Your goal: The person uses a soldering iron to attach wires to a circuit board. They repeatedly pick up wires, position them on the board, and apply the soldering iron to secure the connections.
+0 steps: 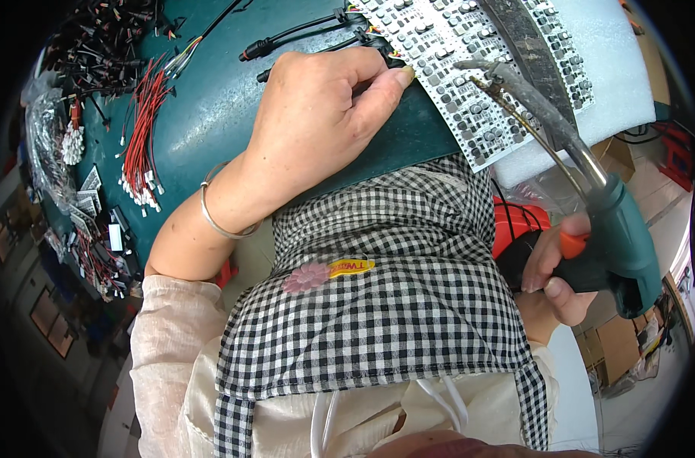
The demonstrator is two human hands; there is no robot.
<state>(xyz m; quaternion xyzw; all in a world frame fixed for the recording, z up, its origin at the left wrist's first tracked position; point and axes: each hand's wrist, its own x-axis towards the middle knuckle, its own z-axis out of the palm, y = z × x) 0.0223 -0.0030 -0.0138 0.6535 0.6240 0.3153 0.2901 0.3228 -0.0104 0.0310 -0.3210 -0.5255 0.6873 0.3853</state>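
My left hand [317, 107] rests curled on the dark green table [210, 114], thumb and fingertips pressing the near edge of a white panel of small circuit boards [470, 69]. My right hand [557, 271] grips the handle of a green pistol-shaped soldering gun [615, 229], with a finger by its orange trigger. The gun's metal barrel and tip [489, 72] reach up onto the panel, with a thin solder wire running along it. A silver bangle [214, 217] sits on my left wrist.
The panel lies on a white foam sheet [615, 53]. Bundles of red wires [141, 137] and black cables [302, 38] lie at the left and back of the table. Small white parts [72, 141] lie far left. A checked apron [378, 305] covers my lap. Cardboard boxes [615, 343] stand on the floor at right.
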